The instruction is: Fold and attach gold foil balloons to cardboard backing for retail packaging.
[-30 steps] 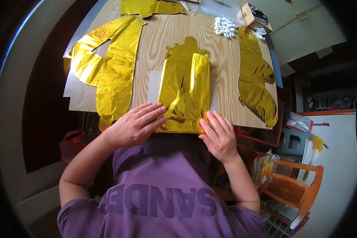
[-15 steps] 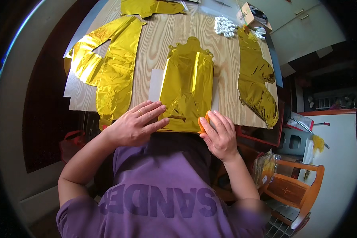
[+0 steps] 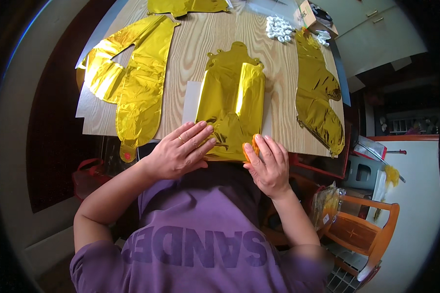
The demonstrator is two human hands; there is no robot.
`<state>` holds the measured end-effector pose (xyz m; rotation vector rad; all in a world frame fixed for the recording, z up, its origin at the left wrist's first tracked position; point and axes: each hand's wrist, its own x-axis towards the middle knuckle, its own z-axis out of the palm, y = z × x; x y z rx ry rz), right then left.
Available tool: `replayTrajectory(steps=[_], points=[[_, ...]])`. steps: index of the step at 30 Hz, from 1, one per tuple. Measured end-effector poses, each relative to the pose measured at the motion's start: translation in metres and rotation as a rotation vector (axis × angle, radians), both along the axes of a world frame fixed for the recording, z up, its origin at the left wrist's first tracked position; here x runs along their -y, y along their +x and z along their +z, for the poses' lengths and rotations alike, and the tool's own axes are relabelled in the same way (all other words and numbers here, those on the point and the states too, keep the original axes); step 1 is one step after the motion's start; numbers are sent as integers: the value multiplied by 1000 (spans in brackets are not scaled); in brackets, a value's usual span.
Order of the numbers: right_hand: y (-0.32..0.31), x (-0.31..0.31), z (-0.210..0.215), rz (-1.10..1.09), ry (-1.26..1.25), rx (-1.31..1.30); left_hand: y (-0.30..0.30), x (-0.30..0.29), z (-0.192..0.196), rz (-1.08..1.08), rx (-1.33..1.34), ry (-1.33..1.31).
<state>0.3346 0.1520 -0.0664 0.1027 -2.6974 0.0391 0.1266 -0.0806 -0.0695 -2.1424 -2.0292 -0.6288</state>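
A gold foil balloon (image 3: 226, 93), folded into a long rectangle, lies at the near edge of the table over a white sheet (image 3: 191, 100). My left hand (image 3: 183, 149) rests on its lower left part, fingers stretched out and lying flat. At the lower right corner, my right hand (image 3: 268, 163) presses down with a small orange cloth-like piece (image 3: 251, 148) under its thumb and fingers. Its exact kind is hard to make out. Wrinkles run across the foil between the two hands.
Other flat gold foil balloons lie at the left (image 3: 139, 88), the right (image 3: 318, 93) and the far edge (image 3: 188, 6) of the wood-grain table (image 3: 278, 107). Small white rolled pieces (image 3: 279, 29) sit near an open box (image 3: 309, 13). A wooden chair (image 3: 359, 234) stands at right.
My left hand has slid to the right over the foil, toward its middle. The right hand, with the orange piece, has shifted only slightly left.
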Motion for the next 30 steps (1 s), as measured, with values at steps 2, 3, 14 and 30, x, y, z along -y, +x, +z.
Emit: replayTrajectory(steps=[2,3,14,30], points=[[0,2,-1,-9,1,-7,-2,1,-2,-16,-28,26],[1,2,-2,-13,2,-9,-2,1,-2,-24,-41,39],[-2,2,-6,-28,52,-28,-5,0,-5,-22,-116,24],[-7,-3,1,-6,116,-30,-7,1,-6,-2,-145,6]])
